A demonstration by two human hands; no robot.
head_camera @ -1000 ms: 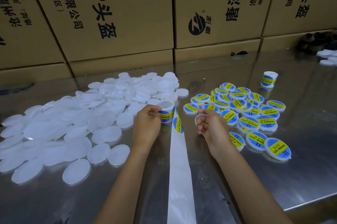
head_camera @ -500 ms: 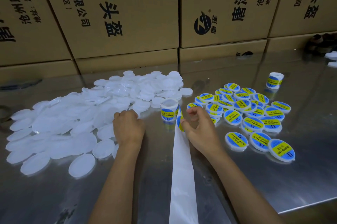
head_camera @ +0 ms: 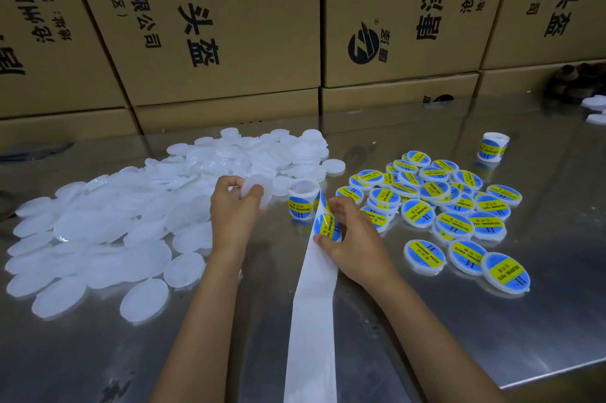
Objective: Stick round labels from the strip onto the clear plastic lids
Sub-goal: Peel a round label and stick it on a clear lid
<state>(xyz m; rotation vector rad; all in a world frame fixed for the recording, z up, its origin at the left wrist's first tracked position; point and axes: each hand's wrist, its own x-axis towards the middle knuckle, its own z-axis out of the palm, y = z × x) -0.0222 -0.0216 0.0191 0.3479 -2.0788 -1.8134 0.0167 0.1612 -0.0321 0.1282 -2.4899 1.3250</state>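
Left hand [head_camera: 234, 205] is up off the table, fingers and thumb pinching one clear lid [head_camera: 259, 191] by its edge, lid tilted, held just above the near edge of the unlabelled pile [head_camera: 131, 222]. Right hand [head_camera: 352, 238] is down on the label strip [head_camera: 313, 304], fingers curled round a blue-and-yellow round label [head_camera: 326, 227] at the top of the strip; can't tell whether that label is lifted off the backing or only being picked at. The two hands are apart, with the label roll [head_camera: 303, 200] standing upright between them, slightly farther back; the strip runs from the roll toward the person, bare white backing trailing off the near edge of the view. Held lid is just left of the roll, not touching it. Labelled lids [head_camera: 452, 205] lie in a loose heap right of the right hand, a few separate ones nearer the person on that side. A second roll [head_camera: 492, 146] stands alone farther back right, well apart from both hands. Everything sits on a shiny metal table [head_camera: 459, 337]. Cardboard boxes [head_camera: 229, 25] with black printed characters are stacked along the back edge.
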